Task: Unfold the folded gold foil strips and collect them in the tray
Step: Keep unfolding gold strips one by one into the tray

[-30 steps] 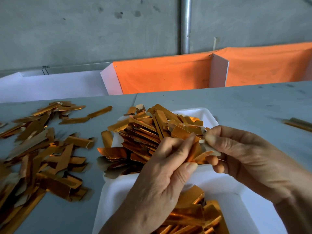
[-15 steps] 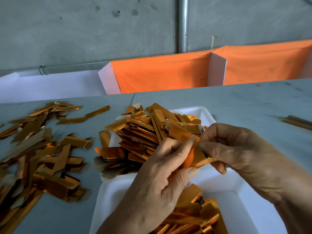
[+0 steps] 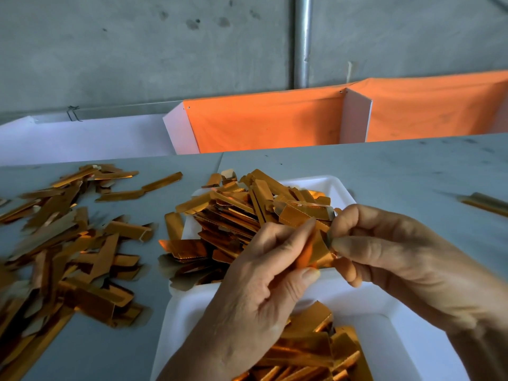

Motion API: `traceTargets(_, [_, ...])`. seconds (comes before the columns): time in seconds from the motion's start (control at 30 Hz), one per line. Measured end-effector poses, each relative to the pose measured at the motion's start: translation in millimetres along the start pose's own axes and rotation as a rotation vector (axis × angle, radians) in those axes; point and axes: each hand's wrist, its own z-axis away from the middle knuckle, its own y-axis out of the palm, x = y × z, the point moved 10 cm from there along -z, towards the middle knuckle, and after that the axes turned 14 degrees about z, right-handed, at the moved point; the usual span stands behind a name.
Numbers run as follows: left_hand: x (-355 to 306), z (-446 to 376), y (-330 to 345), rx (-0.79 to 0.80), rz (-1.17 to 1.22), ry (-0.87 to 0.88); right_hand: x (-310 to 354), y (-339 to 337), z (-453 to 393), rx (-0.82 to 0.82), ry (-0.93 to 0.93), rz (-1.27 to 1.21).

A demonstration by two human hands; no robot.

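My left hand (image 3: 255, 273) and my right hand (image 3: 390, 251) pinch one gold foil strip (image 3: 320, 250) between their fingertips, above the white tray (image 3: 357, 303). The strip is bent and mostly hidden by my fingers. The tray has two compartments: the far one holds a tall heap of gold strips (image 3: 242, 210), and the near one holds a smaller layer of gold strips (image 3: 308, 350) partly hidden under my left wrist.
Many loose gold strips (image 3: 63, 243) lie spread over the grey table (image 3: 384, 171) to the left of the tray. One strip (image 3: 486, 203) lies far right. Orange and white dividers (image 3: 275, 119) stand along the table's back edge, before a concrete wall.
Both hands stayed over the tray, working the same strip. Its white, flat end seen a second ago is now curled between my fingertips, and my hands have drawn slightly closer together.
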Motion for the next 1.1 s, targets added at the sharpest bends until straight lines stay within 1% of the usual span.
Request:
traceTargets(0.2, [-0.5,-0.5,3.6,0.024,-0.112,0.039,-2.3,-2.7,-1.6,-0.110,0.027,0.119])
traceTargets(0.27, [0.7,-0.6,4.3,0.028,-0.122,0.035,-5.6,-3.6,-1.7,-0.094,0.044,0.121])
traceTargets(0.4, [0.5,-0.4,2.2,0.017,-0.111,0.028,-8.6,3.5,-1.1,0.055,0.058,-0.196])
traceTargets(0.53, [-0.3,0.8,3.3,0.028,-0.126,0.035,-13.4,6.6,-2.8,0.099,0.074,-0.285])
traceTargets(0.7, [-3.8,-0.5,5.3,0.037,-0.132,0.066,-13.6,5.8,-2.8,0.074,0.083,-0.222])
traceTargets(0.87, [-3.5,-1.3,8.4,0.054,-0.052,0.067,-17.9,4.6,-3.5,0.054,0.113,-0.168])
traceTargets(1.1, [-3.4,-0.6,8.8,0.053,-0.061,0.072,-18.4,2.4,-3.1,0.048,0.108,-0.142])
